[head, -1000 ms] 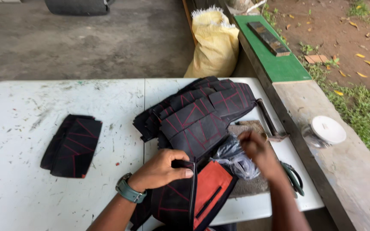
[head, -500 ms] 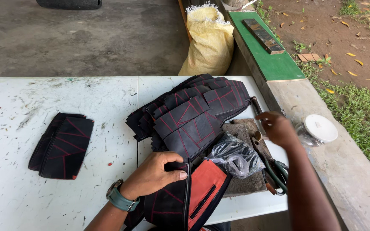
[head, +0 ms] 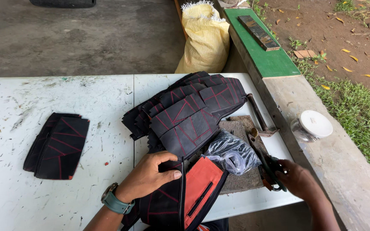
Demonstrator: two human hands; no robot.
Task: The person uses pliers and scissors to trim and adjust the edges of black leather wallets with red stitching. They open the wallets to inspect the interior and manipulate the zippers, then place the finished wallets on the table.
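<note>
My left hand [head: 147, 176], with a teal watch at the wrist, presses down on a black leather piece with red stitching and an orange lining [head: 184, 192] at the table's near edge. My right hand [head: 294, 178] is at the table's right edge, fingers closed around dark-handled scissors [head: 270, 164]. A fanned pile of black, red-stitched leather pieces [head: 189, 111] lies just beyond my left hand. A crumpled clear plastic bag [head: 232, 154] sits between both hands on a dark slab [head: 240, 128].
A smaller stack of black stitched pieces [head: 56, 145] lies on the white table [head: 43, 98] to the left. A metal tool [head: 260, 115] rests near the right edge. A white-lidded jar [head: 313, 126] stands on the concrete ledge; a yellow sack [head: 206, 38] leans behind the table.
My right hand moved from the plastic bag out to the right edge of the table and closed on the scissors. The left hand stayed on the orange-lined piece.
</note>
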